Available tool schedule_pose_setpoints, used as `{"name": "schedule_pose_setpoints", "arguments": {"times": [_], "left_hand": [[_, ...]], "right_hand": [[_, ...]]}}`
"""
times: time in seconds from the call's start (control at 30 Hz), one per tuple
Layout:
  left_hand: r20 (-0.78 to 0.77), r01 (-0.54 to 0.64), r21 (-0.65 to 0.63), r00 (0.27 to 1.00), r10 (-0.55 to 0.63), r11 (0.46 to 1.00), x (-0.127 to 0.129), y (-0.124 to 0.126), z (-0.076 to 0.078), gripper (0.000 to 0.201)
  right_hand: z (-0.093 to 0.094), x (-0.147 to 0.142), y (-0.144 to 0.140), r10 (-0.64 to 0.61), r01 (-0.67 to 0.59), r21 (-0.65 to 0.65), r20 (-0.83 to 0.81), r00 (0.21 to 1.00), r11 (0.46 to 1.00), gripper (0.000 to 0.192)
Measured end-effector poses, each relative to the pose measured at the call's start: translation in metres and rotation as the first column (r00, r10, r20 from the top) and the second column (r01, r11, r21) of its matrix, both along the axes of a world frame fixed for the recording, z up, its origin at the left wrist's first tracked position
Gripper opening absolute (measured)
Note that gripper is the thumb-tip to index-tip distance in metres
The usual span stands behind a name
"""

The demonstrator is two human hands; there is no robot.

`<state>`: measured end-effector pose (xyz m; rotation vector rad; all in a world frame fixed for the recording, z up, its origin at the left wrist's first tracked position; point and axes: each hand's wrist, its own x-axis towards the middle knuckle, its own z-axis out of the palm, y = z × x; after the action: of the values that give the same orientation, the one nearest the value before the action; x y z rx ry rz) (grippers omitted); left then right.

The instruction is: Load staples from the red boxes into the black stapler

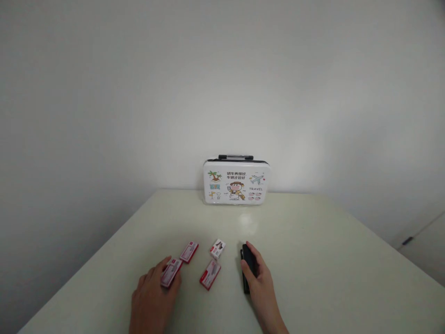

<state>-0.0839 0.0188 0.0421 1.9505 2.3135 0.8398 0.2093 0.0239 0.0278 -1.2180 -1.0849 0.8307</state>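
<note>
My left hand [152, 297] rests on the table with its fingers around a small red and white box [171, 272]. A black stapler [247, 264] lies under my right hand [261, 286], whose fingers are wrapped over it. Between the hands lie more red and white boxes: one flat [210, 274], one further back on the left [188, 252], and a smaller white box [217, 248] standing behind the middle one.
A white tin case [236, 182] with cartoon travel pictures and a black handle stands upright at the table's far edge against the wall. The pale table [313, 260] ends at left and right edges. A white cabinet [424, 246] stands at right.
</note>
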Motion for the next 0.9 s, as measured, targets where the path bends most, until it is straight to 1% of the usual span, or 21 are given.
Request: {"name": "schedule_pose_setpoints", "arguments": {"times": [0.1, 0.2, 0.27, 0.3, 0.33, 0.37, 0.43, 0.47, 0.5, 0.53, 0.6, 0.67, 0.73, 0.8, 0.9], "left_hand": [[-0.028, 0.019, -0.063, 0.999, -0.021, 0.998, -0.011, -0.007, -0.005, 0.041], [-0.037, 0.030, -0.027, 0.999, -0.031, 0.999, -0.007, -0.001, -0.004, 0.038], [-0.051, 0.005, 0.030, 0.999, -0.004, 1.000, 0.008, 0.003, -0.001, 0.040], [-0.050, 0.014, 0.057, 0.999, -0.011, 0.998, 0.019, 0.004, 0.000, 0.040], [-0.044, 0.050, 0.080, 0.998, -0.047, 0.996, 0.032, 0.004, 0.001, 0.039], [-0.034, 0.117, 0.093, 0.993, -0.114, 0.989, 0.046, 0.004, 0.001, 0.037], [-0.021, 0.285, 0.092, 0.959, -0.284, 0.954, 0.072, 0.002, -0.002, 0.034], [-0.021, 0.334, 0.086, 0.943, -0.333, 0.939, 0.083, 0.002, -0.004, 0.036], [-0.022, 0.353, 0.080, 0.936, -0.352, 0.932, 0.091, 0.002, -0.006, 0.040], [-0.021, 0.344, 0.075, 0.939, -0.343, 0.936, 0.097, 0.002, -0.008, 0.045], [-0.008, 0.294, 0.057, 0.956, -0.294, 0.954, 0.100, 0.003, -0.010, 0.045], [0.016, 0.285, 0.009, 0.958, -0.285, 0.959, 0.097, 0.000, -0.008, 0.038], [0.039, 0.342, -0.041, 0.939, -0.341, 0.939, 0.093, -0.006, -0.006, 0.032], [0.052, 0.440, -0.056, 0.898, -0.437, 0.896, 0.092, -0.015, -0.005, 0.035], [0.027, 0.604, -0.036, 0.797, -0.603, 0.796, 0.094, -0.024, -0.007, 0.052]], "right_hand": [[-0.002, 0.000, 0.000, 0.012, -0.012, -0.005, 0.004, 1.000, 1.000, 0.059], [-0.001, 0.001, -0.001, 0.021, -0.021, -0.007, 0.012, 1.000, 1.000, 0.058], [0.000, 0.002, -0.002, 0.030, -0.029, -0.014, 0.016, 0.999, 0.999, 0.058], [0.001, 0.001, -0.003, 0.035, -0.035, -0.018, 0.016, 0.999, 0.999, 0.058], [0.002, 0.001, -0.003, 0.039, -0.038, -0.021, 0.015, 0.999, 0.999, 0.058], [0.002, 0.000, -0.003, 0.040, -0.040, -0.021, 0.015, 0.999, 0.999, 0.057], [0.002, -0.002, -0.003, 0.036, -0.036, -0.013, 0.020, 0.999, 0.999, 0.057], [0.002, -0.003, -0.003, 0.032, -0.032, -0.009, 0.022, 0.999, 0.999, 0.058], [0.002, -0.002, -0.002, 0.028, -0.028, -0.006, 0.022, 0.999, 1.000, 0.059], [0.001, -0.001, -0.003, 0.024, -0.024, -0.005, 0.018, 1.000, 1.000, 0.061], [0.003, 0.006, -0.005, 0.016, -0.016, -0.014, 0.031, 0.999, 1.000, 0.062], [0.009, 0.018, -0.010, 0.027, -0.024, -0.021, 0.130, 0.991, 0.999, 0.053], [0.019, 0.031, -0.016, 0.069, -0.065, -0.021, 0.298, 0.952, 0.998, 0.040], [0.029, 0.038, -0.021, 0.119, -0.122, -0.022, 0.443, 0.889, 0.992, 0.034], [0.041, 0.030, -0.022, 0.151, -0.165, -0.028, 0.571, 0.807, 0.986, 0.039]]}}
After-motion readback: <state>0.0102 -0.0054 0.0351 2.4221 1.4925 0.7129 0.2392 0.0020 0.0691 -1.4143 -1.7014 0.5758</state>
